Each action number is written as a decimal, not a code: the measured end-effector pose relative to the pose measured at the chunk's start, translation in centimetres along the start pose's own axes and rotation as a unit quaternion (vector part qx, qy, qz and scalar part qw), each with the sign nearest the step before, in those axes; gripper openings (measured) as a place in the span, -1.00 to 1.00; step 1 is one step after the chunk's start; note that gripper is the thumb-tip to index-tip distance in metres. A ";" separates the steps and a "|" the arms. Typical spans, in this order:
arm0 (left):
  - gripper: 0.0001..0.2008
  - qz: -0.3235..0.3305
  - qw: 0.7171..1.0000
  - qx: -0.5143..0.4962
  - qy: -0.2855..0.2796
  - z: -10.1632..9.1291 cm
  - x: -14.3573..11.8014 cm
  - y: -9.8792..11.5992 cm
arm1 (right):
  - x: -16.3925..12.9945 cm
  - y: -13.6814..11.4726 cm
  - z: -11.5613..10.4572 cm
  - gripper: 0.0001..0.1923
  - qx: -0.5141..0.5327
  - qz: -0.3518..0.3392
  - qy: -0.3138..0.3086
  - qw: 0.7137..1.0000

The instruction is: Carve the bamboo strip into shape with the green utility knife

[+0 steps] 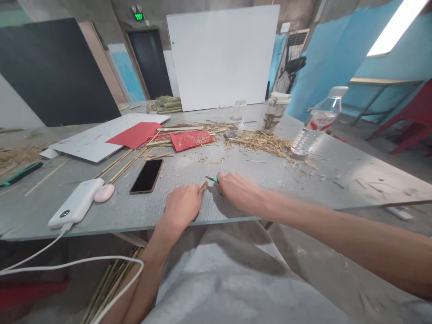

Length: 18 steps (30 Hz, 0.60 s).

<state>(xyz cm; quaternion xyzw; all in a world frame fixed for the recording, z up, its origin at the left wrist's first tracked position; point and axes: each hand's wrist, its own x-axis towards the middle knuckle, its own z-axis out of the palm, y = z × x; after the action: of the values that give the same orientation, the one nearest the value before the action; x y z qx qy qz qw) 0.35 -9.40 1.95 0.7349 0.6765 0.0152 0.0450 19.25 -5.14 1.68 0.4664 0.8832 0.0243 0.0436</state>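
Observation:
Near the front edge of the grey table [182, 175], my left hand [183, 202] is closed on a short piece of straw [203, 185], whose pale end sticks out past the fingers. Just to its right, my right hand [236, 191] grips a craft knife [212, 179] with a green handle. Its thin dark blade points left, close above the straw piece. I cannot tell whether blade and straw touch. A black-screened phone [147, 176] lies left of my left hand.
A white power bank [77, 203] with a cable and a pink round case [104, 193] are at the left. Red paper [135, 135], loose straw [263, 143], a paper cup [276, 113] and a water bottle [315, 126] stand or lie farther back. A white board [222, 56] rises behind.

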 end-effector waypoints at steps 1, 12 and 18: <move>-0.43 -0.001 1.000 0.000 0.001 0.0 0.0 0.0 | -0.1 -0.2 0.1 -0.65 0.000 -0.004 0.010 1.000; -0.43 -0.003 1.000 0.004 0.002 0.1 -0.1 0.2 | -0.3 -0.5 0.4 -0.64 -0.006 -0.036 0.051 0.998; -0.42 -0.003 1.000 0.003 0.000 0.1 -0.1 0.1 | -0.6 -0.6 0.3 -0.65 -0.009 -0.028 0.048 0.998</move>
<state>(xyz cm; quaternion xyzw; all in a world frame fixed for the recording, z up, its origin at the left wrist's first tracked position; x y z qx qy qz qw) 0.49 -9.55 1.90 0.7332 0.6785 0.0131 0.0424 19.16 -5.98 1.39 0.4394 0.8967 0.0529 0.0063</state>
